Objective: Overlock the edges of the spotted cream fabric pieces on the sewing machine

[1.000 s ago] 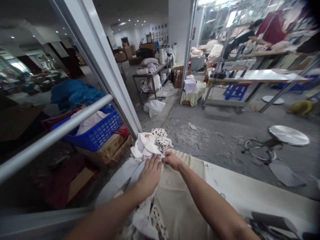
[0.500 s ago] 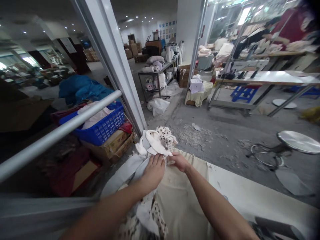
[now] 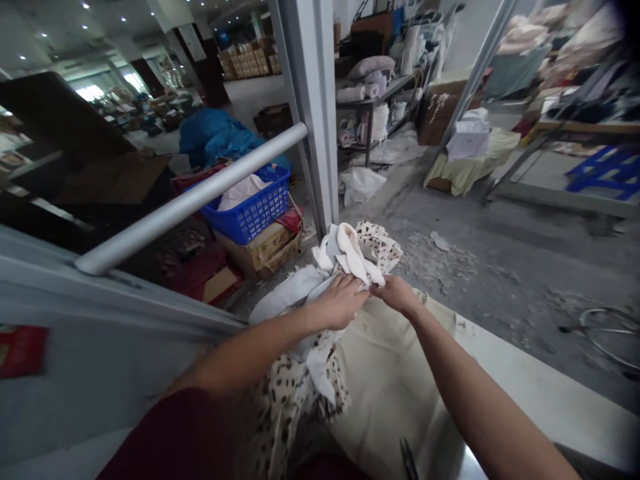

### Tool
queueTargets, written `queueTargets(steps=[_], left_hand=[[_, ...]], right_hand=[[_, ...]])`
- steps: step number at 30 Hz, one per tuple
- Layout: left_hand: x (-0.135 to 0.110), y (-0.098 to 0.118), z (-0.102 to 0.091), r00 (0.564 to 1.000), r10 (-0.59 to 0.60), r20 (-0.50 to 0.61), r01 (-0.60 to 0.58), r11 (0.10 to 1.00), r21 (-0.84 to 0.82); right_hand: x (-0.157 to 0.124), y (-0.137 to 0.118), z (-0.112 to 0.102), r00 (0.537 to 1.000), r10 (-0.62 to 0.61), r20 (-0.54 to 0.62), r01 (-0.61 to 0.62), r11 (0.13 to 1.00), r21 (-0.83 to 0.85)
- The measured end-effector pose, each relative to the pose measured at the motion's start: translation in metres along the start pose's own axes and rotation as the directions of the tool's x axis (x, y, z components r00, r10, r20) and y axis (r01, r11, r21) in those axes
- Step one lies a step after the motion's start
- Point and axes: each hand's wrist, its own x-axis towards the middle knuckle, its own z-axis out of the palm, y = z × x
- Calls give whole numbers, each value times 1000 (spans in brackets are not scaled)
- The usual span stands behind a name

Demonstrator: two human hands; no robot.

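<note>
Could read no text, brand or number anywhere. Found dark printed marks on the cardboard box (image 3: 270,252) beneath the blue basket (image 3: 257,215), too blurred to decipher. Noted also a pale sheet (image 3: 193,42) on the dark pillar (image 3: 213,81) at upper left, likewise illegible

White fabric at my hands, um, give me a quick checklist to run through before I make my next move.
1. Left hand on the pile: ok, palm down, fingers stretched over pale cloth.
2. Right hand at the edge of the white fabric: ok, fingers curled there.
3. Right hand's pinch firm: cannot tell, fingertips partly hidden.
4. White fabric separate from the spotted fabric: not ok, they are bunched together.
5. Beige cloth smooth: not ok, it shows creases.
6. Dark pointed object clear of both hands: ok, it is apart from them, near the view's lower edge.
</note>
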Motion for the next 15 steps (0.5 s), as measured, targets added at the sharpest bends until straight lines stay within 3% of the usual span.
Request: queueTargets(steps=[2, 4, 7, 8, 10, 13, 15], left_hand=[[-26, 3, -20, 996, -45, -74, 37, 994, -107], [-64, 10, -35, 976, -188, -114, 163, 967, -197], [-126, 25, -40, 954, -296, -45, 279, 934, -224], [-145, 29, -37, 957, -289, -7, 282, 938, -201], [-176, 36, -30, 962, -270, 40, 273, 950, -153], [-205, 40, -17, 961, -277, -20, 272, 953, -135], [-217, 43, -8, 956, -281, -80, 266, 950, -164]], right_hand=[[-12, -15, 1, 998, -37, -54, 29, 989, -143], [-33, -31, 10, 992, -109, -62, 91, 966, -240], [-77, -53, 35, 963, -265, 56, 270, 920, -285], [-92, -58, 45, 932, -344, 113, 362, 892, -271], [-118, -67, 64, 819, -546, 175, 573, 789, -221], [-137, -73, 86, 642, -744, 185, 766, 610, -202], [-135, -73, 98, 606, -765, 219, 793, 556, -249]])
